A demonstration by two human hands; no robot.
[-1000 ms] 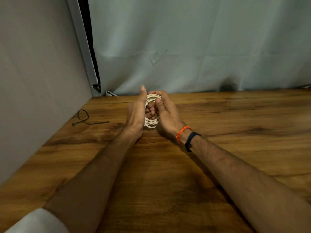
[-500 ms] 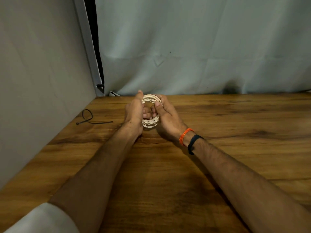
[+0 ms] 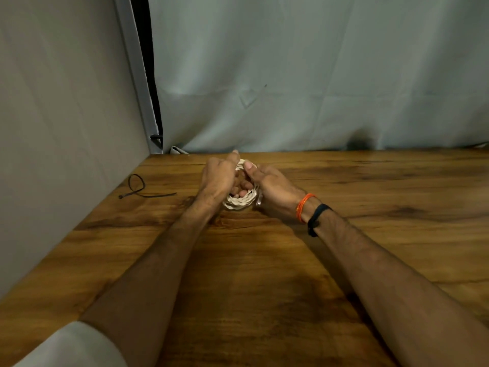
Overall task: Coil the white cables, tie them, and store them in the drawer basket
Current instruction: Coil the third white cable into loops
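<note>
A white cable [image 3: 239, 203] is wound into a small round coil, held upright just above the wooden table [image 3: 264, 274] near its far edge. My left hand [image 3: 216, 181] grips the coil's left side with curled fingers. My right hand [image 3: 272, 189] grips its right side, thumb pressed on the top of the loop. A short cable end [image 3: 258, 201] sticks out by my right palm. Most of the coil is hidden between the two hands. No drawer basket is in view.
A black cable tie [image 3: 139, 189] lies looped on the table to the left of my hands, close to the grey side panel [image 3: 66, 154]. A pale cloth backdrop [image 3: 317, 88] hangs behind the table's far edge.
My left fingers have curled further round the coil. Both hands have turned the coil slightly and stay at the same spot on the table.
</note>
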